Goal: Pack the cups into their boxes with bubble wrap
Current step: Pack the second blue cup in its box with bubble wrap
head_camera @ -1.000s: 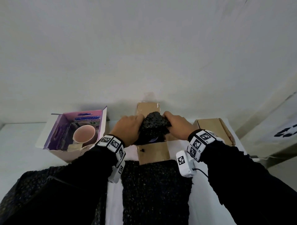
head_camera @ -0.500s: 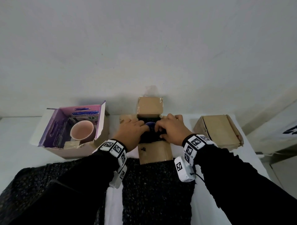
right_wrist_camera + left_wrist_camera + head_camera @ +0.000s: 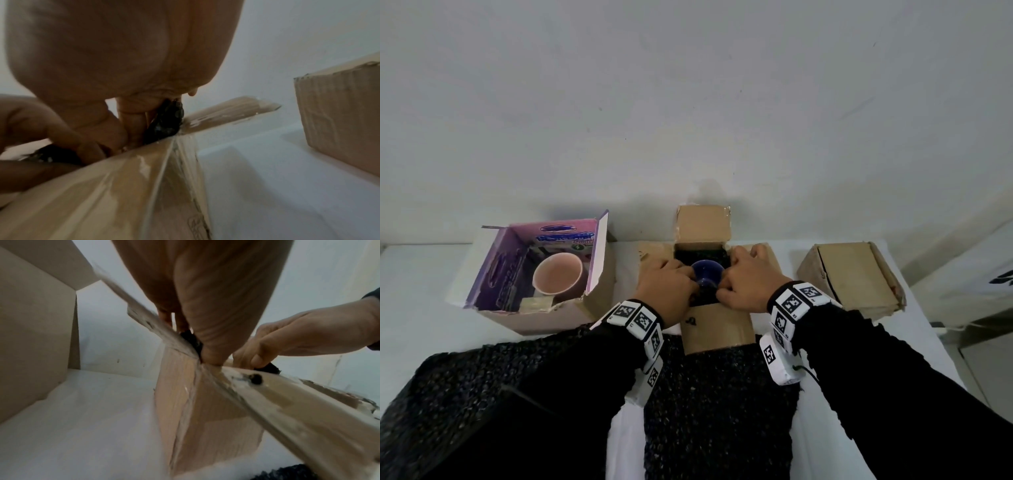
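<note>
A dark blue cup (image 3: 707,274) sits in black bubble wrap (image 3: 702,255) inside the open brown box (image 3: 717,327) at the middle of the table. My left hand (image 3: 685,278) is at the cup's left, fingers curled down into the box and pinching the wrap (image 3: 190,339) against the flap. On the cup's right, my right hand (image 3: 726,289) pinches the wrap (image 3: 166,123) at the box's near edge. A pink cup (image 3: 558,278) stands bare in the open purple box (image 3: 493,274) at the left.
A shut brown box (image 3: 854,277) lies to the right. A large sheet of black bubble wrap (image 3: 722,411) covers the near table between my sleeves. The white wall stands right behind the boxes. The table's right edge (image 3: 941,329) is just past the shut box.
A second ago both hands held the wrapped bundle above the brown box. They have lowered it into the box, and the blue cup's mouth now shows between them.
</note>
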